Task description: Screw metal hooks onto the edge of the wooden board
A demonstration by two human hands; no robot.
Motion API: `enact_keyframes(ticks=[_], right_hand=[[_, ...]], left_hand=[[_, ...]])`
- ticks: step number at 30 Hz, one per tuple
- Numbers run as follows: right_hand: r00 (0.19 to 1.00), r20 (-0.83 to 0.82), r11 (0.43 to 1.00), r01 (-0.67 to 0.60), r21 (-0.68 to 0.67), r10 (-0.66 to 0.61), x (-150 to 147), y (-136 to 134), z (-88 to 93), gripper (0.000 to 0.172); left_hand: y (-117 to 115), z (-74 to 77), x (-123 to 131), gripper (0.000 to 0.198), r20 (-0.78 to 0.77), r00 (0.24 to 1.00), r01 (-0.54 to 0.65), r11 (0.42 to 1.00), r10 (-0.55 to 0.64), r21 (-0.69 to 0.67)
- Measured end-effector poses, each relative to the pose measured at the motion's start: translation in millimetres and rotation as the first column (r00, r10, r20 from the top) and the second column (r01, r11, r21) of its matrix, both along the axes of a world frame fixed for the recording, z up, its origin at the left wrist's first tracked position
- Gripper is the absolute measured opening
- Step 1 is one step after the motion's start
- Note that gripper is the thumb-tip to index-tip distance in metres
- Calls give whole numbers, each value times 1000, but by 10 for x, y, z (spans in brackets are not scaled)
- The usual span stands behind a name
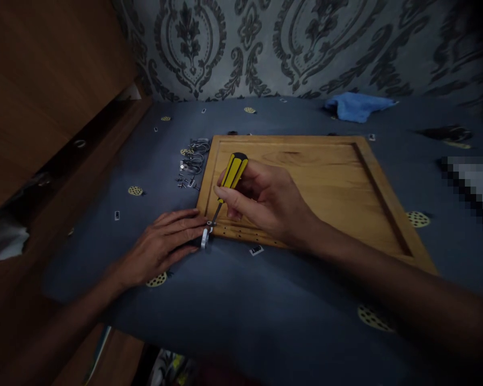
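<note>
My right hand [271,201] grips a yellow-and-black screwdriver [234,170], its handle tilted up to the right. The shaft points down at a small metal fitting [205,237] on the near left corner of a wooden framed panel [290,161]. My left hand [171,238] lies with fingers stretched out towards that corner, the fingertips against the panel edge and the fitting. Several small holes run along the panel's near edge. Whether the screwdriver tip sits in a screw is too small to tell.
Left of the panel lie several curved metal pieces [195,158] and loose screws [184,182]. A blue cloth [358,106] lies at the back right. Wooden furniture [52,80] stands on the left. A patterned grey-blue sheet [233,300] covers the surface.
</note>
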State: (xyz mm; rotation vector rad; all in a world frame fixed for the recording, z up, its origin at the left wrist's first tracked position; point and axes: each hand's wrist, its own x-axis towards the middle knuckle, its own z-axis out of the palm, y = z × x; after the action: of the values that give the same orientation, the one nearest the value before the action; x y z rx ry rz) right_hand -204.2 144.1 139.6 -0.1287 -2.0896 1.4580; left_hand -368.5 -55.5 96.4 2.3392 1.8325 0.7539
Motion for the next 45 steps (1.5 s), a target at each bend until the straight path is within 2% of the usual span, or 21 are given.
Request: enact_keyframes(ticks=[5,14,20,23,29,37,43,45], right_hand=[[1000,-3,1000,-5,-2,5,17,4,12,30],[1000,-10,1000,-17,-4,17,19,5,14,27],[999,-44,999,-30,35,31,16,-6,-8,23],[995,-99,999,-15,29,18,31,-22,0,21],[980,-184,994,57,-92,-73,54,-61,86,13],[981,-194,996,-15,-90,-3,28,-95,-4,9],[982,-187,996,-13,-84,-3,10,-84,-49,18],[984,-180,997,-11,-71,-2,10,-83,-66,17]], left_hand=[[6,-12,2,37,-109,994,-12,1000,15,27],[-26,-11,51,38,-176,982,-71,997,67,-16],[-27,-12,66,36,-214,974,-72,997,74,18],[-28,-13,71,37,-218,973,-65,997,74,44],[-33,-24,89,38,-202,976,-64,996,76,66],[-43,-57,93,38,-196,978,-65,995,77,69],[-36,-38,102,38,-215,973,-65,995,80,79],[-30,-32,103,37,-222,972,-56,995,74,85]])
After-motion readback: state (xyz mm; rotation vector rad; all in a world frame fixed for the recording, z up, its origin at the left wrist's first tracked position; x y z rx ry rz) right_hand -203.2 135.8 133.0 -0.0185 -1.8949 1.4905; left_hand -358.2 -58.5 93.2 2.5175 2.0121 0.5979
